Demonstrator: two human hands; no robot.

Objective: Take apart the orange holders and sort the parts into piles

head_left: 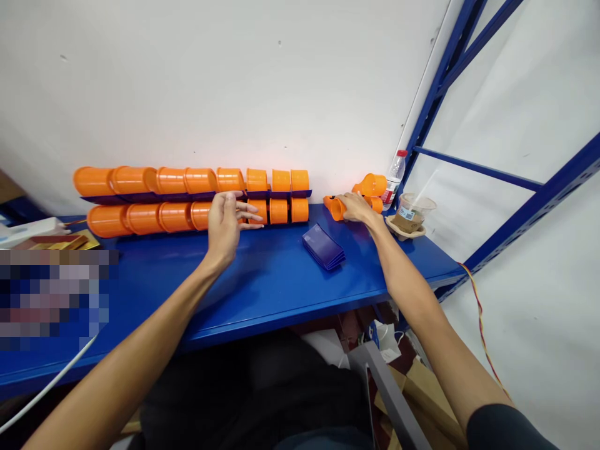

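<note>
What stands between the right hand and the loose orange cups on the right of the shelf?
Nothing visible: the right hand already rests on one of the loose orange cups. The stack of blue cards lies nearer, off to its side.

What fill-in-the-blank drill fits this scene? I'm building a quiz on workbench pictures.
1. The orange cups lie stacked against the wall in ____ rows.
2. The right hand rests on an orange cup beside a plastic ____.
3. The left hand is open in front of the ____ row of cups.
4. The dark blue sheets lie between the two ____.

Missing words: two; bottle; lower; hands
</note>
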